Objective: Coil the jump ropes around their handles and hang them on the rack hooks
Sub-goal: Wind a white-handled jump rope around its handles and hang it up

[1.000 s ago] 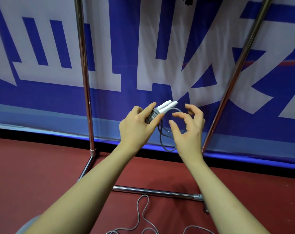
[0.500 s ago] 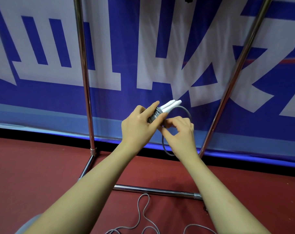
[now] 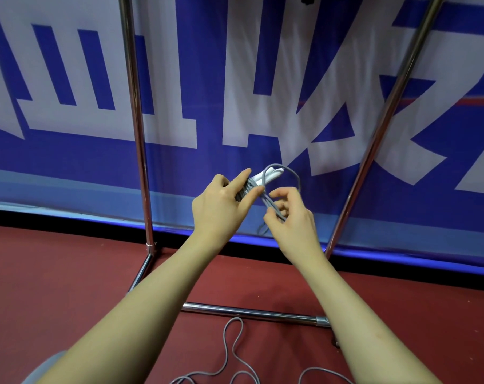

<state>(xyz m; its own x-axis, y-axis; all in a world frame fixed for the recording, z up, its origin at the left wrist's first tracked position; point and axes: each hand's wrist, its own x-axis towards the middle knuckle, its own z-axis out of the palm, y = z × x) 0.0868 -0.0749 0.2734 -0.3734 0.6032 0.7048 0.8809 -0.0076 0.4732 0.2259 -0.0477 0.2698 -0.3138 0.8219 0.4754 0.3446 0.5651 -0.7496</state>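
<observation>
The left hand grips the white handles, whose tips poke out past its fingers, with grey rope wound around them under the index finger and thumb. Just right of it, the right hand pinches the loose strands of that rope, and a loop arcs over the handle tips down to this hand. Both hands are held up between the two uprights of the rack: one pole well left of the left hand, the other slanting up right of the right hand. Behind the hands hangs a blue and white banner. Below the forearms, the rack's base bar crosses the red floor, and a second rope lies there in loose curves, nearer the person than the bar.
</observation>
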